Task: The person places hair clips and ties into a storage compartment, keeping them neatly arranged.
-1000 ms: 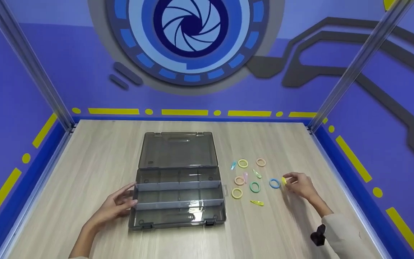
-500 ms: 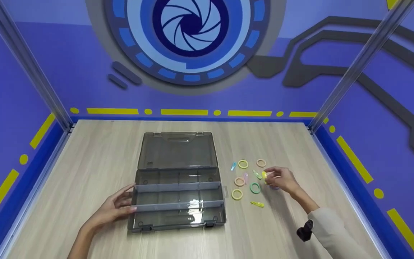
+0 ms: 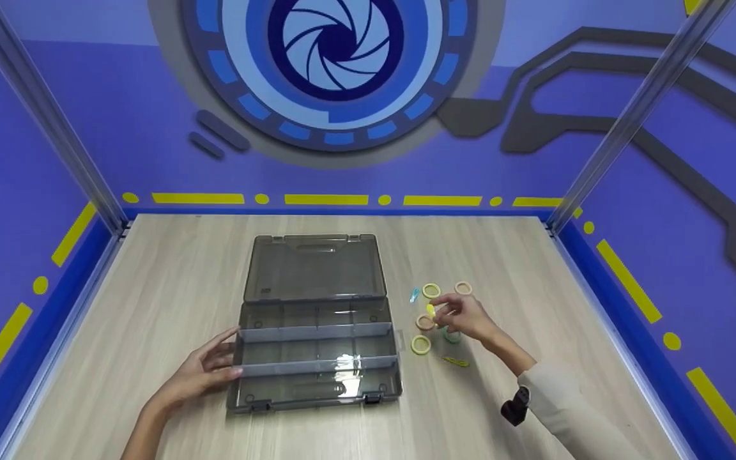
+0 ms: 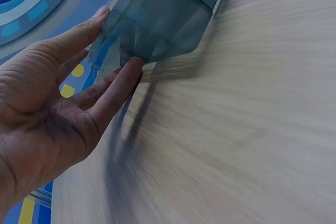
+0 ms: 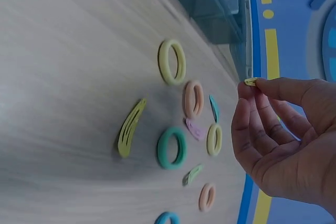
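Note:
My left hand point(image 3: 192, 374) rests against the left wall of a smoky clear compartment box point(image 3: 317, 366). In the left wrist view, its fingertips touch the box wall point(image 4: 165, 24), fairly straight. My right hand point(image 3: 465, 317) pinches a small yellow snap hair clip point(image 5: 250, 82) between thumb and forefinger, raised over the scattered pieces. Beneath lie hair ties: a green one point(image 5: 172, 148), peach ones point(image 5: 193, 99) and yellow ones point(image 5: 172, 62). Among them are a yellow-green clip point(image 5: 130, 128), a pink clip point(image 5: 195, 129), a light green clip point(image 5: 193, 174) and a turquoise clip point(image 5: 214, 108).
The box's lid point(image 3: 315, 268) lies open toward the back. Two long dividers point(image 3: 317, 331) split the tray into rows. A blue hair tie point(image 5: 167, 218) shows at the right wrist view's bottom edge. Blue panels point(image 3: 342, 172) enclose the wooden table point(image 3: 183, 255).
My right hand has carried the yellow clip leftward, from beside the blue hair tie to above the peach one, nearer the box. The left hand has stayed at the box's left wall.

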{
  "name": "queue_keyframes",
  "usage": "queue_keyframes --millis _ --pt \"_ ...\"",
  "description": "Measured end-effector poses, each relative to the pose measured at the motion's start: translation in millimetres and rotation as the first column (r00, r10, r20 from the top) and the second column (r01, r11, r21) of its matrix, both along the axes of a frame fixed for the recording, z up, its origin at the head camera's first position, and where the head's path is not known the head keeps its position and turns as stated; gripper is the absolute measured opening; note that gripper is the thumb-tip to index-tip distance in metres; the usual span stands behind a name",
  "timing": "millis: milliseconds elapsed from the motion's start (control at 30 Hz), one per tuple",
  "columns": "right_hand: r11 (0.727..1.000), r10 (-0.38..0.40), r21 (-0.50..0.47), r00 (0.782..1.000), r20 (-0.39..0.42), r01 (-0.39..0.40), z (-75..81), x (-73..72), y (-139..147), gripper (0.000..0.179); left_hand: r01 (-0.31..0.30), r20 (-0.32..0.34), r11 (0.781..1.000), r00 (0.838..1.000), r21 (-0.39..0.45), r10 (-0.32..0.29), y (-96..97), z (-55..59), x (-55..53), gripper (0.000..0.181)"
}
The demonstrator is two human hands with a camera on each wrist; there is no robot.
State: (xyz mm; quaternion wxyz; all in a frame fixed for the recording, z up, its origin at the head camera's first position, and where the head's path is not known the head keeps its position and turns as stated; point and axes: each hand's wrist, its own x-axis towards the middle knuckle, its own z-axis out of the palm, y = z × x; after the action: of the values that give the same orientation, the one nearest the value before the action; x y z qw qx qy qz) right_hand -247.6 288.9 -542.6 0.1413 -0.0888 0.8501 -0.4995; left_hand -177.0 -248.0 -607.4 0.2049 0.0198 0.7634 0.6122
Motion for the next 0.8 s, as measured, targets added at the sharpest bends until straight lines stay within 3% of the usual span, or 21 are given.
queue_keyframes --millis 500,800 --pt "0.993 0.092 -0.077 0.995 0.034 -0.089 -4.2 -5.7 -49.9 0.035 -0.016 0.028 1.0 0.999 -0.008 0.017 4.1 5.0 2.7 0.091" --pt "0.992 0.116 -0.061 0.993 0.033 -0.114 1.6 -8.1 -71.5 0.033 0.042 -0.01 0.999 0.999 -0.014 -0.042 0.4 4.1 1.4 0.088"
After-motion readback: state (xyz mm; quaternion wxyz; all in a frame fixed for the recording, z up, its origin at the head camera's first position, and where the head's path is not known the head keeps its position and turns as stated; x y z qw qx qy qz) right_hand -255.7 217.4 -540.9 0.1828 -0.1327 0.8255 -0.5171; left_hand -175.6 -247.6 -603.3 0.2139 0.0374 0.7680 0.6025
